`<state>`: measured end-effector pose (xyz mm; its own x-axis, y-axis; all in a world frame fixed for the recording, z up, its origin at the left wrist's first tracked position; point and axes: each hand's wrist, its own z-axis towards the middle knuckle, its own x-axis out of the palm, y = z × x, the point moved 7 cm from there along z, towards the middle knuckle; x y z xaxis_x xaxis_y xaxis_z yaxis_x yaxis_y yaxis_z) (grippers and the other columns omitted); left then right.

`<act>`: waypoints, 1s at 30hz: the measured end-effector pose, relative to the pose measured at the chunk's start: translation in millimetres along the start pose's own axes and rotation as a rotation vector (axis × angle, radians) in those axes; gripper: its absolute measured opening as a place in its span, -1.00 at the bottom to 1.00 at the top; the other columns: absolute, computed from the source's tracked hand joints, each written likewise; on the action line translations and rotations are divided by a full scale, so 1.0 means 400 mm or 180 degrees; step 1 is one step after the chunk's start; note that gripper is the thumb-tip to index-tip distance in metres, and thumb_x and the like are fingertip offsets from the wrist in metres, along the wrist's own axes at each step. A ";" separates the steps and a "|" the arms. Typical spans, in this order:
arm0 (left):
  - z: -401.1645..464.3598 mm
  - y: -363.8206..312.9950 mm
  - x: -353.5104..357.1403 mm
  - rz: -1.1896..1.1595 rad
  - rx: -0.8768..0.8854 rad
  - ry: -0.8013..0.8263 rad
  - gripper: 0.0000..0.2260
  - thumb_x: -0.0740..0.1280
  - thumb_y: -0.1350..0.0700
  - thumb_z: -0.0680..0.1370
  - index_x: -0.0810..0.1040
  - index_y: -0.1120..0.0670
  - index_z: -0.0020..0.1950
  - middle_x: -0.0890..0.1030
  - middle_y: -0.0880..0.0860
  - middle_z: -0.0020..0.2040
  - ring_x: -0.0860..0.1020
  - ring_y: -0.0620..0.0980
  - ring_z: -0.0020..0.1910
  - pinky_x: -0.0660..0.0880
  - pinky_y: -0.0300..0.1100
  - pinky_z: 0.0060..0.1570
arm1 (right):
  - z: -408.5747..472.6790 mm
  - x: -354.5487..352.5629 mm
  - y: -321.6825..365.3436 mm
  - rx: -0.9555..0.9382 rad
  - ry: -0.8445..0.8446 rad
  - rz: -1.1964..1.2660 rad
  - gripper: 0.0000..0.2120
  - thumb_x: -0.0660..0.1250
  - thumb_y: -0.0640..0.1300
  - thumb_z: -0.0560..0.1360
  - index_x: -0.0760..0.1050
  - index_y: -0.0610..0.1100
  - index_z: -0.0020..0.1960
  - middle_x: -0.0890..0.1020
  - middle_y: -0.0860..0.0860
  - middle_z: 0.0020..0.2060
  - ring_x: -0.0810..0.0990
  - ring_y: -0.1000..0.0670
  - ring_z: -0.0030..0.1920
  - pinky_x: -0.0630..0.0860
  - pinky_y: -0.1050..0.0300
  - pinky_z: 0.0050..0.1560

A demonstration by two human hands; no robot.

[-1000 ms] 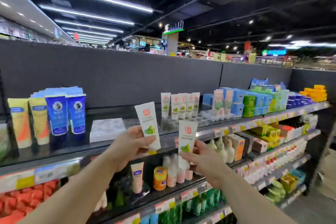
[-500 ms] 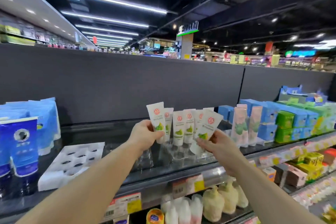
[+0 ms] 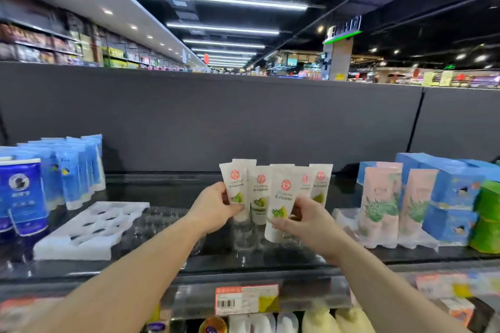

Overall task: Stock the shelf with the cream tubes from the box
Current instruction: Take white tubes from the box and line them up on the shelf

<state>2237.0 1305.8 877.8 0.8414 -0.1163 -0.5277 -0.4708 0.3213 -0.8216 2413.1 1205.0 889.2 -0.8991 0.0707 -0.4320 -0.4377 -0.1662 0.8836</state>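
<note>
Up close at a shop's top shelf (image 3: 270, 265), two bare forearms reach forward. The left hand (image 3: 216, 211) pinches a white cream tube (image 3: 234, 189) by its lower body, thumb across the front. The right hand (image 3: 305, 220) grips a second white cream tube (image 3: 281, 205) low down, near its cap end, tilted slightly. Both are held upright just in front of a short row of matching tubes (image 3: 311, 184) standing cap-down in a clear holder tray (image 3: 243, 238). These tubes look light, soft-walled and smooth, so a firm pinch near the stiffer cap end probably steers them best. An empty white tray (image 3: 89, 230) sits to the left. No box is in view.
</note>
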 end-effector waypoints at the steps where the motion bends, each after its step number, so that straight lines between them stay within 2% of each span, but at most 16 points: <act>1: -0.002 0.000 0.001 0.0043 -0.0016 -0.0012 -0.73 0.45 0.16 0.48 0.54 0.01 0.16 0.64 -0.14 0.00 0.58 -0.21 -0.03 0.45 -0.36 -0.11 | 0.000 0.000 -0.004 -0.0017 0.0029 0.0006 -0.75 0.42 -0.04 0.47 0.46 0.19 0.07 0.63 0.26 0.04 0.59 0.21 0.08 0.53 0.17 0.12; 7: -0.010 -0.010 0.017 0.0393 0.0014 0.0097 -0.74 0.42 0.16 0.50 0.52 -0.05 0.15 0.64 -0.15 0.06 0.58 -0.16 0.08 0.50 -0.13 0.18 | -0.002 -0.006 -0.031 0.0004 -0.0022 0.0332 -0.71 0.43 -0.03 0.47 0.48 0.21 0.13 0.62 0.28 0.08 0.57 0.19 0.13 0.52 0.12 0.15; 11: -0.005 -0.017 0.020 0.0536 -0.0038 0.0212 -0.74 0.41 0.18 0.51 0.54 -0.03 0.16 0.64 -0.13 0.09 0.58 -0.12 0.12 0.48 -0.09 0.22 | 0.000 -0.004 -0.038 0.0002 -0.0014 0.0365 -0.70 0.42 -0.01 0.48 0.46 0.22 0.15 0.61 0.29 0.10 0.55 0.19 0.15 0.50 0.24 0.04; 13: 0.001 -0.022 0.016 0.0523 -0.0127 0.0302 -0.72 0.41 0.19 0.51 0.54 -0.02 0.19 0.65 -0.11 0.12 0.58 -0.10 0.14 0.48 -0.04 0.25 | 0.001 -0.005 -0.037 0.0013 -0.0005 0.0371 -0.72 0.41 -0.01 0.48 0.45 0.24 0.13 0.60 0.30 0.08 0.54 0.19 0.14 0.47 0.29 -0.03; 15: 0.007 -0.030 0.015 0.0675 -0.0160 0.0445 -0.70 0.41 0.18 0.51 0.53 -0.03 0.21 0.63 -0.11 0.15 0.57 -0.10 0.16 0.48 -0.08 0.24 | 0.001 -0.004 -0.036 0.0007 0.0011 0.0374 -0.73 0.40 -0.02 0.49 0.42 0.26 0.09 0.58 0.33 0.03 0.53 0.21 0.10 0.45 0.34 -0.11; 20: 0.007 -0.029 0.018 0.0779 -0.0235 0.0470 -0.73 0.41 0.16 0.52 0.51 -0.03 0.19 0.62 -0.09 0.13 0.57 -0.09 0.12 0.49 -0.12 0.22 | 0.005 0.001 -0.044 0.0029 0.0016 0.0380 -0.74 0.40 -0.03 0.49 0.41 0.28 0.02 0.56 0.35 -0.01 0.52 0.21 0.08 0.44 0.31 -0.09; 23: 0.007 -0.025 0.029 0.0870 -0.0226 0.0374 -0.70 0.41 0.14 0.52 0.50 0.02 0.23 0.62 -0.07 0.13 0.57 -0.05 0.11 0.50 -0.09 0.21 | 0.012 0.005 -0.048 0.0060 -0.0016 0.0345 -0.73 0.41 -0.01 0.48 0.42 0.28 0.05 0.57 0.34 0.03 0.53 0.18 0.13 0.44 0.30 -0.10; 27: 0.007 -0.018 0.029 0.0842 -0.0261 0.0300 -0.68 0.42 0.13 0.51 0.49 0.02 0.24 0.63 -0.05 0.15 0.58 -0.04 0.13 0.51 -0.04 0.22 | 0.015 0.006 -0.049 0.0085 -0.0062 0.0304 -0.72 0.41 -0.02 0.48 0.42 0.24 0.10 0.57 0.30 0.07 0.53 0.18 0.13 0.44 0.34 -0.16; 30: -0.009 -0.003 0.026 0.0682 -0.0395 0.0445 -0.63 0.45 0.10 0.48 0.47 0.00 0.25 0.61 -0.04 0.18 0.57 -0.05 0.17 0.50 -0.01 0.25 | 0.015 0.006 -0.040 0.0120 -0.0041 0.0308 -0.73 0.41 -0.03 0.48 0.43 0.23 0.07 0.57 0.33 -0.01 0.54 0.20 0.06 0.43 0.36 -0.25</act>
<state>2245.2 1300.8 872.6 0.6785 -0.1893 -0.7097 -0.6702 0.2359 -0.7037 2417.9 1213.6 874.9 -0.9371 0.0688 -0.3423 -0.3487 -0.1358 0.9274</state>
